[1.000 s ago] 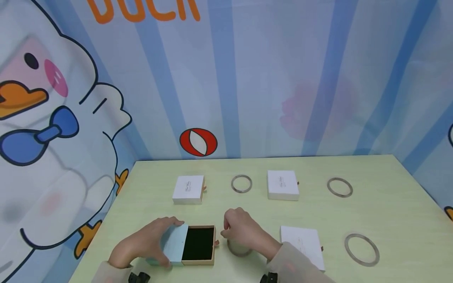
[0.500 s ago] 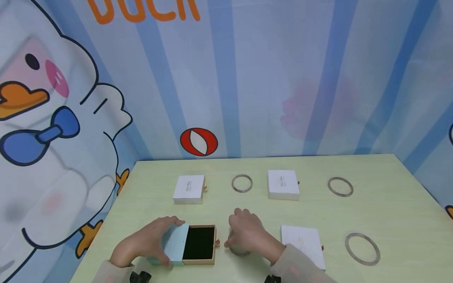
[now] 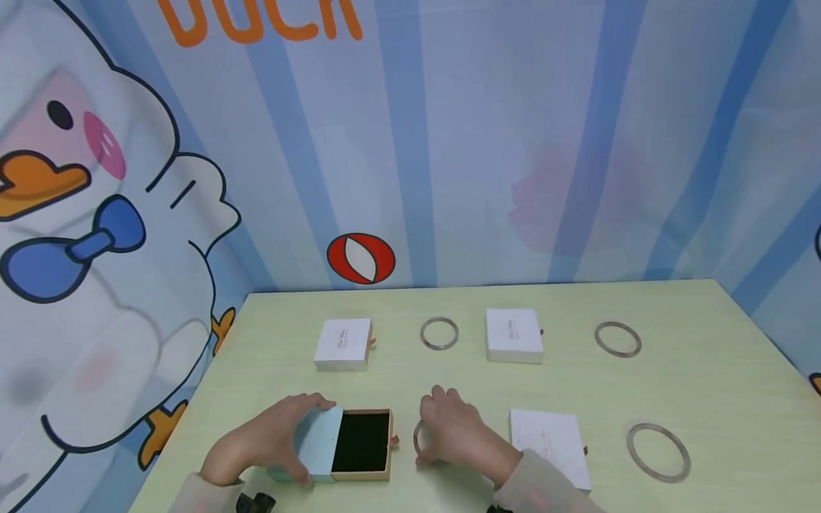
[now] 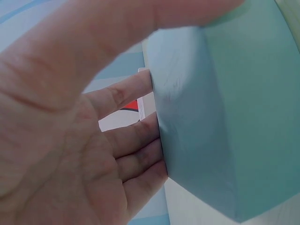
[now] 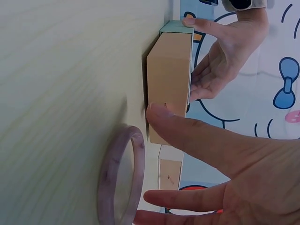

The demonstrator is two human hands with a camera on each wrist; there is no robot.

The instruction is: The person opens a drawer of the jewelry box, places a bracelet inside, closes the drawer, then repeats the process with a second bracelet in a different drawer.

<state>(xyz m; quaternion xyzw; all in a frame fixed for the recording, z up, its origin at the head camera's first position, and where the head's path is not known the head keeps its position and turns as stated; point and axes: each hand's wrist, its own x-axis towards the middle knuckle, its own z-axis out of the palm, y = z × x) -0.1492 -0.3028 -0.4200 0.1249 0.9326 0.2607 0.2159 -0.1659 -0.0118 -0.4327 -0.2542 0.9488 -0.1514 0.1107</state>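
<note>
Bangle [image 5: 108, 176]: it lay on the pale table [image 3: 725, 377], just right of the light-blue box, partly hidden by your hand in the head view.
Your right hand [image 3: 454, 434]: it reached over the bangle with thumb and fingers spread apart, gripping nothing; you cannot tell from the views whether a fingertip touched the ring.
Your left hand [image 3: 272, 434]: it held the light-blue box [image 3: 318, 442] between thumb on the near side and fingers on the far side.
Drawer [image 3: 360, 476]: it stuck out of the box's right side, showing a dark lining [image 3: 361, 442] and a small tan tab [image 3: 394, 441].
Back row: before you, left to right, stood a white box [image 3: 343, 344], a grey ring [image 3: 439, 348], a second white box [image 3: 513, 335] and another grey ring [image 3: 622, 354].
Right of your right hand: a third white box [image 3: 549, 445] sat near your sleeve [image 3: 539, 488], with a larger ring [image 3: 670, 479] beyond it.
</note>
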